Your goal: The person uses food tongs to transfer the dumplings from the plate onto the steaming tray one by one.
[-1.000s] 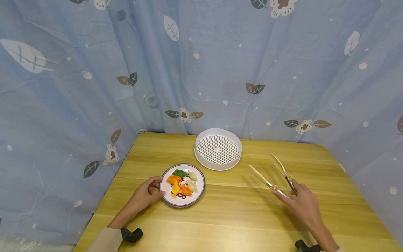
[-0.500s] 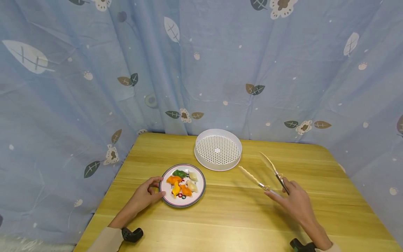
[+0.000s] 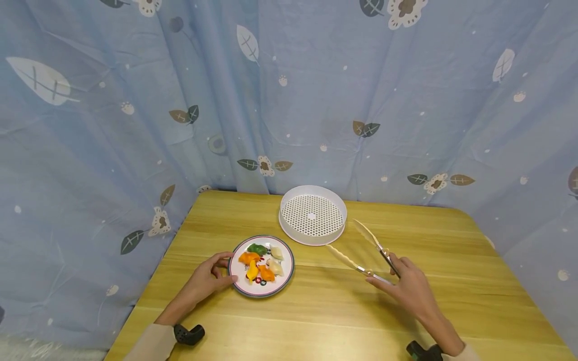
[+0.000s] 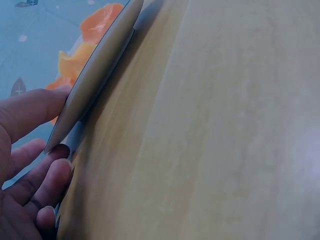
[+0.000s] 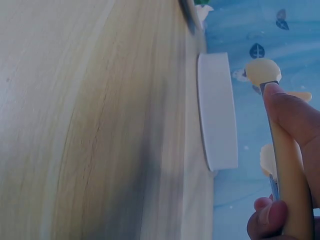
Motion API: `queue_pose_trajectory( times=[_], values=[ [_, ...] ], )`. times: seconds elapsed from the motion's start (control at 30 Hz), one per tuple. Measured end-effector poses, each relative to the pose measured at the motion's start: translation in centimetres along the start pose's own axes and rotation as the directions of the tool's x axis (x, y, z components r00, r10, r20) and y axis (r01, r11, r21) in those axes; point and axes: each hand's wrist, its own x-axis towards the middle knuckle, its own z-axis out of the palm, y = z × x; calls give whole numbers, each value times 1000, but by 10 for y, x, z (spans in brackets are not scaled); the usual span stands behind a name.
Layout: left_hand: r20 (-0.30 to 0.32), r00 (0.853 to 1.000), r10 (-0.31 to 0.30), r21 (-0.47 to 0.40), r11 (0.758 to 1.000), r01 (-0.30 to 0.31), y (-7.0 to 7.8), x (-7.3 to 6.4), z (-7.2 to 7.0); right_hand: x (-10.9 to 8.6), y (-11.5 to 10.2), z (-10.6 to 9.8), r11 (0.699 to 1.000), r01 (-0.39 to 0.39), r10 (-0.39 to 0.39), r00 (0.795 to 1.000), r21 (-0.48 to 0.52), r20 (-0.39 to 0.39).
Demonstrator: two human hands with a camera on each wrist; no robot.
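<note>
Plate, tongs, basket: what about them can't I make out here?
- Head view: the plate's print, too small to read and partly covered by dumplings.
- Head view: the tongs' rear end, hidden by the right hand.
- Left wrist view: most of the plate's top, hidden by its own underside.
- Right wrist view: the basket's holed base, hidden by its wall; the tongs' handle, cut off by the bottom edge.

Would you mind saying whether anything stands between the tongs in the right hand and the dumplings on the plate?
Nothing visible blocks the near tip of the tongs: only tabletop and the plate's rim lie before the dumplings. The white perforated tray, appearing beside the far tip, may need skirting.
</note>
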Motion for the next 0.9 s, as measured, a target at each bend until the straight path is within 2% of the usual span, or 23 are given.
queue_pose_trajectory(
  times=[0.3, 0.5, 0.9],
  values=[
    [4, 1000, 22, -16, 1000, -21, -4, 1, -4, 4, -15, 11, 994, 111, -111, 994, 18, 3],
    [-2, 1000, 26, 8, 1000, -26, -3, 1, -4, 7, -23, 22, 984, 175, -175, 985, 10, -4],
    [14, 1000, 26, 16, 1000, -27, -2, 2, -5, 15, -43, 41, 968, 231, -234, 972, 100, 14]
  ],
)
